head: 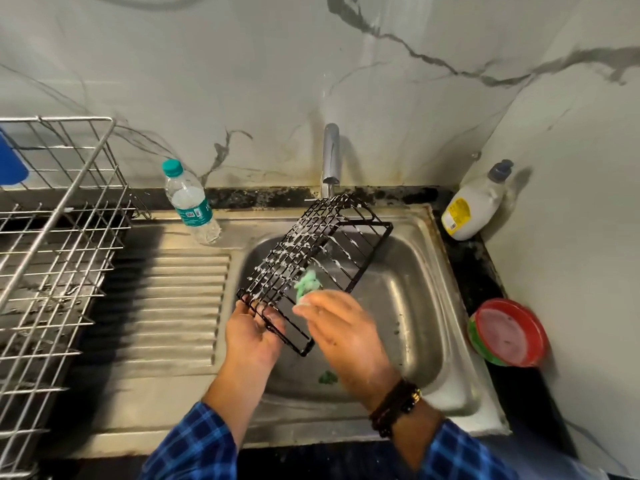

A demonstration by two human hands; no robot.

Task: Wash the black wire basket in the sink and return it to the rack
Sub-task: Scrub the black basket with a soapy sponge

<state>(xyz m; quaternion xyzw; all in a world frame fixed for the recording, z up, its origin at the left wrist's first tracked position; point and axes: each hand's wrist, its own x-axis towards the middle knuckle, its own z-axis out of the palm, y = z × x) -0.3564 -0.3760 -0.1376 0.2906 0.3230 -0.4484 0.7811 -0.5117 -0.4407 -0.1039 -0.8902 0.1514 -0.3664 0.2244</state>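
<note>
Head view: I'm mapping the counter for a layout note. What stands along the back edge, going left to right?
Steel wire dish rack → clear water bottle with teal cap → chrome tap → white detergent bottle.

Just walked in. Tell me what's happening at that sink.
A person is scrubbing a black wire basket over the sink. The left hand holds its near end, tilted up toward the tap; the right hand rubs a green scrubber on the soapy wires. The rack waits at left.
</note>
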